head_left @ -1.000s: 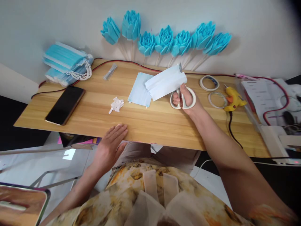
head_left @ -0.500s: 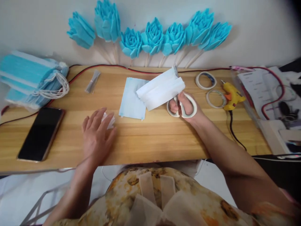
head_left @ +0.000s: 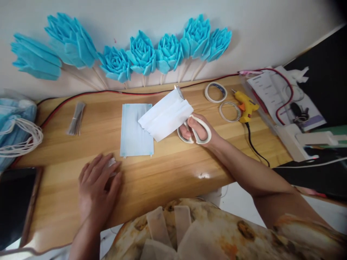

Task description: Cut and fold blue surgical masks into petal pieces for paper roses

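My right hand (head_left: 202,130) grips white-handled scissors (head_left: 195,130), fingers through the loops, blades pointing away. A white mask piece (head_left: 165,115) lies against the blades; how it is held I cannot tell. Beneath it a light blue mask sheet (head_left: 135,130) lies flat on the wooden table (head_left: 168,169). My left hand (head_left: 96,187) rests palm down near the table's front edge, fingers spread over small white scraps (head_left: 110,164) that are mostly hidden.
Blue paper flowers (head_left: 141,54) on sticks lean against the wall. Two tape rolls (head_left: 215,92) and a yellow glue gun (head_left: 245,105) lie at right. A wire bundle (head_left: 76,118), stacked masks (head_left: 16,122) and a dark phone (head_left: 13,202) sit at left.
My left hand rose from the table's front edge onto the white scraps. The view swung left and tilted; my right hand kept the scissors and white piece.
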`<action>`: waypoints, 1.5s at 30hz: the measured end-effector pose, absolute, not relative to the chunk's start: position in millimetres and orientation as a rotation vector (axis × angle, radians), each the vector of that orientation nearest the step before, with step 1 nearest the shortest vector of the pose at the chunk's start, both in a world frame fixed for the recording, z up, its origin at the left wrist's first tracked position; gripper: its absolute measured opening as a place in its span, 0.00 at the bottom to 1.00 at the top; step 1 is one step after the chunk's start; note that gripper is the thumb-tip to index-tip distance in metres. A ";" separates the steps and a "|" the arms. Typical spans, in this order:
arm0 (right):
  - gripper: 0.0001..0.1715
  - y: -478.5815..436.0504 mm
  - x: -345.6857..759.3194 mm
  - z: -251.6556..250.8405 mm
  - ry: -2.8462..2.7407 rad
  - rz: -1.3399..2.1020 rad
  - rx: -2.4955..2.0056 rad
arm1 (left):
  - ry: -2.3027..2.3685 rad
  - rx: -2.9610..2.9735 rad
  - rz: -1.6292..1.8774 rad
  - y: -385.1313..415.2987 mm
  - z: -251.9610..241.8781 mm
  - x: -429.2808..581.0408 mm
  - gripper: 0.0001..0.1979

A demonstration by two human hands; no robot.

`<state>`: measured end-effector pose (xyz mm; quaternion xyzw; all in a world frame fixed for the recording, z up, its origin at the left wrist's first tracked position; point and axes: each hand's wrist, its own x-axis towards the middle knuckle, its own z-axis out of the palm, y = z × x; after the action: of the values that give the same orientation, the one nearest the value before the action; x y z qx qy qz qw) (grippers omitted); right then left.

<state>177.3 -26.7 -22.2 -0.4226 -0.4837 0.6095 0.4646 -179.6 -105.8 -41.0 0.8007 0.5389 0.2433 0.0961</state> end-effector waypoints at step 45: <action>0.34 -32.6 167.5 3.0 -1.280 1.285 -0.761 | 0.682 0.659 0.924 -58.2 -10.7 31.9 0.35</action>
<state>167.5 -32.6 3.0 -0.3222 -0.5418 0.5440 0.5538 31.9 -58.2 -10.7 0.3059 0.3166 0.4290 0.7887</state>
